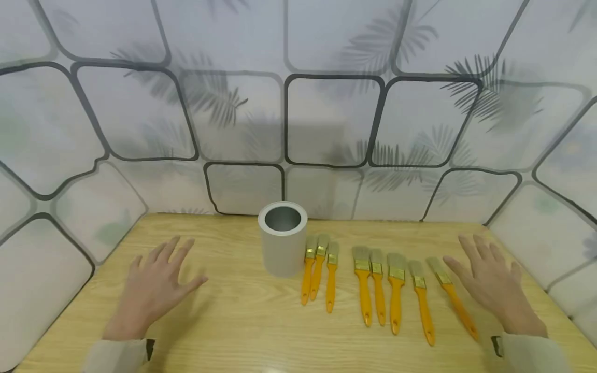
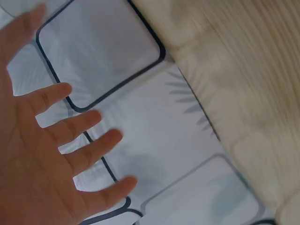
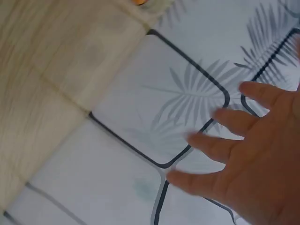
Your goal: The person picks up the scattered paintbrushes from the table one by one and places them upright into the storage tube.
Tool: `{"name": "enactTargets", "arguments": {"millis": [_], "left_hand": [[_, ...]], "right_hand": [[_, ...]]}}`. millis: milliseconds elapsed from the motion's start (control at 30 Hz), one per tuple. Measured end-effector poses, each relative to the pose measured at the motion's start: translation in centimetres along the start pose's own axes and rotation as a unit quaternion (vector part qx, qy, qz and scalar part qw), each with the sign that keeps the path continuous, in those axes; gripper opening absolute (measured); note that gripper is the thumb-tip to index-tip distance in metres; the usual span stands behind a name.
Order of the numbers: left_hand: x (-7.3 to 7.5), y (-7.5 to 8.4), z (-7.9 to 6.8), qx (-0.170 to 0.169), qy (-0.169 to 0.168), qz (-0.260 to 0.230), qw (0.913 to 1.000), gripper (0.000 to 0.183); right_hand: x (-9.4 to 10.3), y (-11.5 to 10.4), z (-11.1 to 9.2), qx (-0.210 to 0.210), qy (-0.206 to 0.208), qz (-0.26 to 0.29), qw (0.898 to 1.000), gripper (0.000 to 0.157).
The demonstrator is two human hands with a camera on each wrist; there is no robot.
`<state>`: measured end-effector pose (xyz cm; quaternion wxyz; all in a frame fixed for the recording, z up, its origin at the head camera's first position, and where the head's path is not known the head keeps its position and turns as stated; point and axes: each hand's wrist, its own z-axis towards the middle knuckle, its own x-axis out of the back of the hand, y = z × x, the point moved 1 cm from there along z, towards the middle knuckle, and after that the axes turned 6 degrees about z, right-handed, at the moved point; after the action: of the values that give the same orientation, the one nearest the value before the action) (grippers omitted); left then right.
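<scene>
My left hand [image 1: 156, 285] is held over the left part of the table with its fingers spread, holding nothing. In the left wrist view its palm [image 2: 37, 159] and straight fingers show. On the right, my right hand [image 1: 492, 282] is likewise spread and bare, nearest to a tilted paintbrush [image 1: 451, 290]. A white cylindrical can [image 1: 282, 248] with a dark hollow inside stands upright near mid-table. Several orange-handled paintbrushes [image 1: 396, 295] lie to its right, bristles toward the wall. Three smaller paintbrushes [image 1: 331, 277] lie close beside the can.
The light wooden table [image 1: 252, 331] meets a patterned wall covering [image 1: 326, 124] at the back and both sides. Dark rounded outlines and leaf shapes mark the covering. An out-of-focus orange spot [image 3: 139, 2] shows at the top of the right wrist view.
</scene>
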<state>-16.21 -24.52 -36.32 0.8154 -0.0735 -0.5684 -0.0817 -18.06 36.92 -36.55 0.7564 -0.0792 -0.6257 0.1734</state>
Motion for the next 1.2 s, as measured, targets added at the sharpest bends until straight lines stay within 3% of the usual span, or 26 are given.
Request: {"name": "enactTargets", "arguments": {"millis": [100, 167, 300, 467, 633, 733, 867, 1100, 1200], "left_hand": [[-0.4, 0.6, 0.6, -0.015, -0.001, -0.048, 0.9987, 0.075], [-0.8, 0.9, 0.9, -0.013, -0.037, -0.098, 0.9944, 0.074], [-1.4, 1.3, 1.5, 0.004, -0.098, -0.193, 0.9762, 0.073], [-1.8, 2.0, 2.7, 0.006, -0.110, -0.288, 0.9514, 0.070], [-2.7, 3.0, 3.5, 0.028, -0.138, -0.385, 0.9120, 0.073], [-3.6, 3.6, 3.7, 0.056, -0.161, -0.442, 0.8808, 0.078], [-4.3, 4.4, 4.1, 0.069, -0.165, -0.481, 0.8585, 0.082], [-4.7, 6.1, 4.9, 0.068, -0.157, -0.514, 0.8405, 0.087], [-5.0, 6.8, 5.3, 0.071, -0.157, -0.532, 0.8288, 0.089]], "right_hand": [[0.5, 0.0, 0.2, 0.010, 0.016, 0.006, 1.000, 0.063], [0.8, 0.1, 0.2, 0.014, 0.019, 0.022, 0.999, 0.054], [1.5, 0.3, 0.5, 0.008, 0.003, 0.051, 0.999, 0.044], [2.2, 0.4, 0.7, -0.020, -0.035, 0.111, 0.993, 0.041], [2.4, 0.8, 0.9, -0.050, -0.072, 0.162, 0.983, 0.043], [2.4, 1.1, 1.0, -0.066, -0.091, 0.183, 0.977, 0.046], [2.3, 1.6, 1.1, -0.082, -0.110, 0.212, 0.968, 0.049], [2.1, 2.6, 1.1, -0.106, -0.148, 0.269, 0.946, 0.054], [2.1, 2.9, 1.2, -0.125, -0.169, 0.290, 0.934, 0.056]]}}
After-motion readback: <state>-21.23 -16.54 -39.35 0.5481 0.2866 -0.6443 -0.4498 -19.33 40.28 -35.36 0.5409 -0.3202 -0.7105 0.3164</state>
